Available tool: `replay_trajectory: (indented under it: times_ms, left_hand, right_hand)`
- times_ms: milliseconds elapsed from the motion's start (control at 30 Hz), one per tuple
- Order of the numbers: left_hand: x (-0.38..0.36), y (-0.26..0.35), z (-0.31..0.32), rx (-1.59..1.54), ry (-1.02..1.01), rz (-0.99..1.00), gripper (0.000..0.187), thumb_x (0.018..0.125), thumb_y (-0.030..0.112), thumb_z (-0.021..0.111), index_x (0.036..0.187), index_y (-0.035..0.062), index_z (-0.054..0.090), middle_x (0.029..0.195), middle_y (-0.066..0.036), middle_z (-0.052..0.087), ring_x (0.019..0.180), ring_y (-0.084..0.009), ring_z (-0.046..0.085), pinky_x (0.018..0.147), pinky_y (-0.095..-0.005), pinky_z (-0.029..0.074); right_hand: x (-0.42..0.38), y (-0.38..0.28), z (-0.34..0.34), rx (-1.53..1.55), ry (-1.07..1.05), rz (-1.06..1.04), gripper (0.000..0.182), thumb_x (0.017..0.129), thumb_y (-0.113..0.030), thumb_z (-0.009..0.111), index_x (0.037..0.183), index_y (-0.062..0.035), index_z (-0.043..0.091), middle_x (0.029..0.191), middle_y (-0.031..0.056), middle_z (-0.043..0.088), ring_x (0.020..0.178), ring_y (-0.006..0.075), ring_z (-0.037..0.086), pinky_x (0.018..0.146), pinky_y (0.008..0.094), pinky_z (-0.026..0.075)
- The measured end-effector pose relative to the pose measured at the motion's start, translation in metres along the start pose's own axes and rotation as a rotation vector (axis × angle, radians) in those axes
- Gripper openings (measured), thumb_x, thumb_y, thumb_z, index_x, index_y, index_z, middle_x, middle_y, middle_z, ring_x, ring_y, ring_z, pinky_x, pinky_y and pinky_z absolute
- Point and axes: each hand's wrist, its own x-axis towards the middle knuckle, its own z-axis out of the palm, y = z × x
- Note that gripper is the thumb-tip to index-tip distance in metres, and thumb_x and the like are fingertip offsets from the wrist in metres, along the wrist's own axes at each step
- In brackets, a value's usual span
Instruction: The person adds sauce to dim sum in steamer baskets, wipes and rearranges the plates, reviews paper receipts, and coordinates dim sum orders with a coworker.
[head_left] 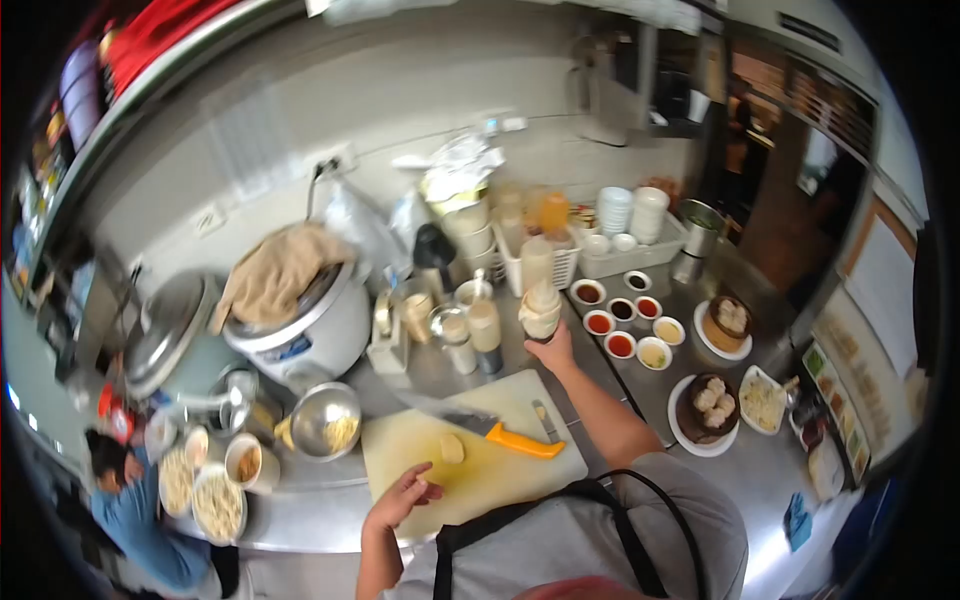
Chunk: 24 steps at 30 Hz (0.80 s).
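Note:
My right hand [553, 350] reaches forward past the cutting board, its fingers closed around the lower end of a stack of small white dishes [541, 308]; the stack is blurred. Closer to me, my left hand [405, 495] hovers over the near left part of the pale cutting board [400, 440], fingers apart and holding nothing. On the board lie a knife with an orange handle [528, 442] and a small pale yellowish lump [452, 449]. Several white dishes of red, dark and yellow sauce [620, 345] stand right of my right hand.
Metal bowl [325, 420], large cooker [300, 320] and squeeze bottles [485, 335] stand left and behind. A white basket [550, 265] is at the back. Steamer baskets with dumplings [708, 407] sit right. Another person [150, 520] is at lower left.

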Motion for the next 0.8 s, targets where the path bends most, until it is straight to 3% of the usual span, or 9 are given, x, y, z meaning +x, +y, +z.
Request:
replay_trajectory:
  times_ms: [67,100,167,267,367,500,600,733,800]
  left_hand:
    - [-0.013,-0.015,-0.009,-0.029,0.08,0.006,0.063,0.082,0.045,0.044,0.126,0.0031,0.026,0.096,-0.012,0.056,0.086,-0.0175,0.055,0.076,-0.0287,0.042]
    - [-0.02,-0.016,-0.013,-0.005,0.118,0.015,0.063,0.081,0.045,0.045,0.125,0.0027,0.027,0.095,-0.011,0.056,0.086,-0.0165,0.054,0.075,-0.0285,0.042]
    - [-0.031,-0.022,-0.023,-0.009,0.207,0.048,0.062,0.081,0.044,0.045,0.124,0.0023,0.03,0.093,-0.01,0.056,0.085,-0.015,0.053,0.073,-0.027,0.041]
    - [-0.052,-0.022,-0.037,-0.042,0.361,0.06,0.058,0.082,0.04,0.045,0.124,0.0032,0.031,0.09,-0.007,0.057,0.082,-0.0125,0.052,0.072,-0.0257,0.041]
    - [-0.064,-0.03,-0.055,-0.205,0.596,0.096,0.05,0.082,0.035,0.046,0.121,0.0056,0.036,0.088,-0.005,0.057,0.082,-0.011,0.052,0.072,-0.0249,0.04]
    - [-0.078,-0.049,-0.093,-0.44,1.066,0.278,0.037,0.082,0.024,0.048,0.112,0.0051,0.042,0.083,-0.006,0.056,0.067,-0.0107,0.053,0.059,-0.0225,0.041]
    - [-0.097,-0.075,-0.136,-0.759,1.48,0.411,0.037,0.082,0.023,0.046,0.114,0.0089,0.034,0.083,-0.007,0.054,0.064,-0.0159,0.056,0.051,-0.0241,0.044]
    - [-0.125,-0.113,-0.173,-0.94,1.685,0.418,0.037,0.081,0.026,0.047,0.111,0.0102,0.033,0.083,-0.008,0.051,0.064,-0.0181,0.054,0.05,-0.0253,0.044]
    - [-0.129,-0.128,-0.178,-1.018,1.625,0.427,0.037,0.081,0.028,0.048,0.11,0.0098,0.033,0.083,-0.009,0.051,0.065,-0.0187,0.054,0.05,-0.026,0.044]
  right_hand:
    - [0.003,0.021,0.036,0.099,-0.056,0.111,0.067,0.046,-0.018,0.073,0.103,0.001,0.044,0.097,0.0194,0.053,0.091,0.0324,0.052,0.08,0.0373,0.04]
    - [0.002,0.019,0.042,0.059,-0.116,-0.011,0.062,0.052,-0.007,0.07,0.106,-0.0001,0.039,0.095,0.0129,0.053,0.082,0.0218,0.054,0.069,0.0322,0.046]
    - [0.002,0.038,0.061,0.244,-0.156,-0.012,0.061,0.057,-0.006,0.068,0.109,0.0002,0.037,0.101,0.0135,0.05,0.088,0.0221,0.051,0.075,0.0316,0.043]
    - [0.004,0.033,0.061,0.048,-0.176,-0.033,0.061,0.058,-0.012,0.069,0.11,0.0013,0.04,0.104,0.0155,0.05,0.096,0.0256,0.049,0.084,0.0342,0.037]
    - [-0.001,0.014,0.045,0.174,-0.342,-0.012,0.056,0.063,0.0,0.063,0.113,0.0003,0.036,0.106,0.01,0.046,0.097,0.0219,0.046,0.086,0.0323,0.035]
    - [-0.007,0.028,0.009,0.004,-0.384,0.369,0.068,0.072,-0.015,0.061,0.127,-0.0046,0.023,0.126,0.016,0.03,0.115,0.026,0.03,0.092,0.0341,0.028]
    - [-0.017,0.03,-0.021,0.013,-0.416,0.534,0.064,0.074,-0.019,0.058,0.127,-0.009,0.023,0.107,0.0052,0.045,0.072,0.0099,0.044,0.06,0.0253,0.036]
    - [-0.032,0.029,-0.047,0.064,-0.293,0.572,0.054,0.077,-0.018,0.054,0.124,-0.0114,0.028,0.098,0.0005,0.049,0.069,0.0079,0.046,0.058,0.0208,0.036]
    - [-0.033,0.033,-0.058,0.077,-0.254,0.602,0.051,0.077,-0.017,0.053,0.123,-0.0116,0.03,0.097,-0.0003,0.049,0.069,0.0072,0.046,0.059,0.0204,0.036]
